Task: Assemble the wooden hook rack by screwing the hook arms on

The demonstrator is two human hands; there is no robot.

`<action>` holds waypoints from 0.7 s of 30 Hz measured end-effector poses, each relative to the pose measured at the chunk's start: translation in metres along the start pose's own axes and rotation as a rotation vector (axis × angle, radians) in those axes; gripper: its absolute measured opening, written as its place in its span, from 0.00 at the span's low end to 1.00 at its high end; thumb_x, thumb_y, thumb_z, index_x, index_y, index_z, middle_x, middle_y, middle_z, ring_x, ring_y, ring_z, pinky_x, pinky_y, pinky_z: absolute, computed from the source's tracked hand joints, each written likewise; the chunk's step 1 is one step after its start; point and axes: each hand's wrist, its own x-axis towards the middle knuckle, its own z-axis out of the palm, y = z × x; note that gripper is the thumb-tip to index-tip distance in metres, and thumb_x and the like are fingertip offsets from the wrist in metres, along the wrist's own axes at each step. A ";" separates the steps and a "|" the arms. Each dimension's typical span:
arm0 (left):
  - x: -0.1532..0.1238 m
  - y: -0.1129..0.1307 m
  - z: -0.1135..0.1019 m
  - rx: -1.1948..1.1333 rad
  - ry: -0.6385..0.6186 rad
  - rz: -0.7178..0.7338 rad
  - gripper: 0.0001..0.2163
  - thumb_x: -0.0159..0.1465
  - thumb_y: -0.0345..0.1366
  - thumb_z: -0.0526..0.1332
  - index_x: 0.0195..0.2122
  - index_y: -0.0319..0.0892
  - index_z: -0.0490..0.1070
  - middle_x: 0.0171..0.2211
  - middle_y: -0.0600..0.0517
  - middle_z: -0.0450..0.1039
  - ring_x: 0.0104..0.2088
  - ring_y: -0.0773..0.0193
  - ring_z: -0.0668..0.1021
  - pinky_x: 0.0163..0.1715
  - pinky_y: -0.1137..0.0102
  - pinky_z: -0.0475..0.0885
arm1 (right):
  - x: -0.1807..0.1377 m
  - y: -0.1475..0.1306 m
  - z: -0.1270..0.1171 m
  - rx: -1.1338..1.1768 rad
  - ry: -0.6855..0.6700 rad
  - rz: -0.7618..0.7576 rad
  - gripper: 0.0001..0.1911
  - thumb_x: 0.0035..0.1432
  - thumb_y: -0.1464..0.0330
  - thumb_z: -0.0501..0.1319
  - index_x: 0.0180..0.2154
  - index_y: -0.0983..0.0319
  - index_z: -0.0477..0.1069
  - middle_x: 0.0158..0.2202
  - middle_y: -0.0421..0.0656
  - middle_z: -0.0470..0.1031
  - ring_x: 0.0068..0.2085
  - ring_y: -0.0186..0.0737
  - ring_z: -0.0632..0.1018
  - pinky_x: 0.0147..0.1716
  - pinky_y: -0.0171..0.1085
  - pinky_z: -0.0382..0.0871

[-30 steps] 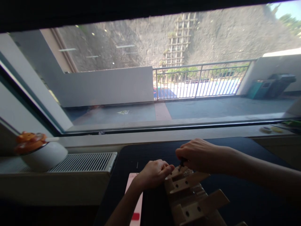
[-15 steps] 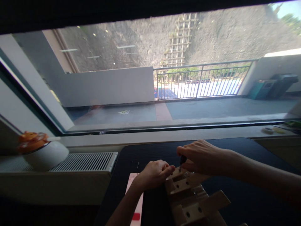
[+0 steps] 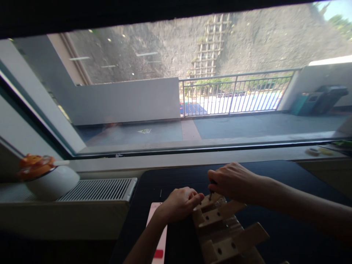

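Note:
On the dark table stands a wooden piece with several slanted slats and dark screw holes (image 3: 224, 240). My right hand (image 3: 229, 179) is wrapped round a screwdriver (image 3: 211, 194), its dark handle mostly hidden by the fingers. The shaft points down at the far end of the wood. My left hand (image 3: 181, 203) rests at the far left corner of the wooden piece, fingers curled and thumb pressed toward it. What lies under those fingers, apart from the wood's edge, is hidden.
A long pink-and-white flat box or card (image 3: 158, 238) lies under my left forearm. A thin screw or nail (image 3: 161, 193) lies beyond it. Left of the table (image 3: 176, 176) is a radiator cover (image 3: 101, 189) bearing a white pot with an orange top (image 3: 53, 181). A large window stands ahead.
My right hand has turned slightly on the screwdriver, and its fingers now cover more of the handle. The left hand and the wooden piece stay almost where they were.

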 end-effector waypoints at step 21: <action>0.000 0.000 0.000 -0.008 0.002 -0.004 0.26 0.71 0.56 0.48 0.38 0.42 0.77 0.37 0.48 0.79 0.37 0.57 0.78 0.34 0.69 0.65 | -0.007 0.000 -0.006 0.001 0.009 -0.029 0.03 0.62 0.70 0.62 0.36 0.63 0.74 0.30 0.45 0.81 0.31 0.46 0.82 0.24 0.37 0.49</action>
